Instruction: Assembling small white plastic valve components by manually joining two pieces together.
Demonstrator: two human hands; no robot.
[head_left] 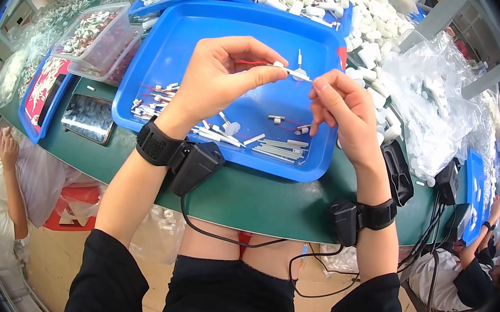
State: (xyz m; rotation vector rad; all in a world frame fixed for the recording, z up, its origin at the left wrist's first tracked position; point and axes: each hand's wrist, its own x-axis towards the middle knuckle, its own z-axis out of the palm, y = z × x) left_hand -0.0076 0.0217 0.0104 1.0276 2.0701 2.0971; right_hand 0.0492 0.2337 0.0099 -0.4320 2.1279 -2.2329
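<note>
Above a blue tray (254, 112), my left hand (225, 77) pinches a thin white rod (299, 75) between thumb and forefinger. A red wire (249, 63) runs back from the rod into that palm. My right hand (346, 108) has thumb and forefinger closed at the rod's far tip; its other fingers are loosely curled. Behind the rod, a white disc-based part with a thin stem (300, 58) stands in the tray. Loose white rods (280, 149) lie at the tray's near right, small red-wired pieces (153, 100) at its left, and a white disc piece (231, 128) between them.
Left of the tray are clear boxes of small parts (95, 33) and a phone (87, 118). White cylindrical pieces (368, 46) heap up at the back right beside plastic bags (429, 108). Cables trail from my wrist straps. Other people sit at both sides.
</note>
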